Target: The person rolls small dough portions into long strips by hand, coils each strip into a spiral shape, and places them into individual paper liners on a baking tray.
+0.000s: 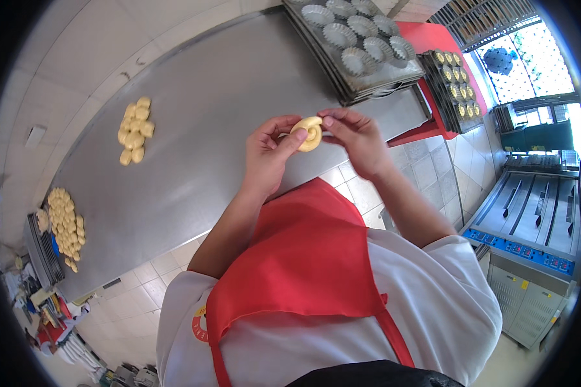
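Note:
A coiled roll of pale yellow dough (312,137) is held up between my two hands, above the near edge of the steel table (193,138). My left hand (272,147) grips its left side, with the thumb pressed on the coil. At the upper right of the roll, my right hand (358,137) pinches the dough's end between thumb and fingers. To the left on the table lies a small cluster of dough pieces (135,131). A larger pile of dough balls (66,222) sits at the table's far left end.
Stacked trays with fluted metal tins (358,61) stand on the table's right part. Beyond, a red table (426,37) stands near a tray of dough-filled tins (457,87). A steel oven-like machine with blue control panels (519,248) is at right. Dark trays (42,248) are stacked at far left.

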Tool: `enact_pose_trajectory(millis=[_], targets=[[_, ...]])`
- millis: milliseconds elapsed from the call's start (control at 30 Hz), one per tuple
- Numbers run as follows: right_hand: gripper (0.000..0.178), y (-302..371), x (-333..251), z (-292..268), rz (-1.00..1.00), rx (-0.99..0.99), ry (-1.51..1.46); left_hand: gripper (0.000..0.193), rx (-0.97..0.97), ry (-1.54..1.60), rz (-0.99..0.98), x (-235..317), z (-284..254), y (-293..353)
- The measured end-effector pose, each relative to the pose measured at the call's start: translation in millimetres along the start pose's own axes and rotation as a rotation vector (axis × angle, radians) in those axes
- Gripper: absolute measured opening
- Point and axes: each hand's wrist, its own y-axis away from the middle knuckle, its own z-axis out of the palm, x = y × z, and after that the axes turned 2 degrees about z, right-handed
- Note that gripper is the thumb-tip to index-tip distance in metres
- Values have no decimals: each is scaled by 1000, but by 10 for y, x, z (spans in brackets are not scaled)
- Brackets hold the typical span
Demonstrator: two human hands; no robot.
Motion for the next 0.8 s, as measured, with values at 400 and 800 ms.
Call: enact_pose_trajectory(millis=[400, 800], targets=[[38, -1467, -978, -1248, -464, 372, -39, 46, 395, -645, 213, 413, -7, -1484], [19, -830, -427, -844, -625, 642, 949, 54, 1193, -1753, -157, 677, -4101, -75]])
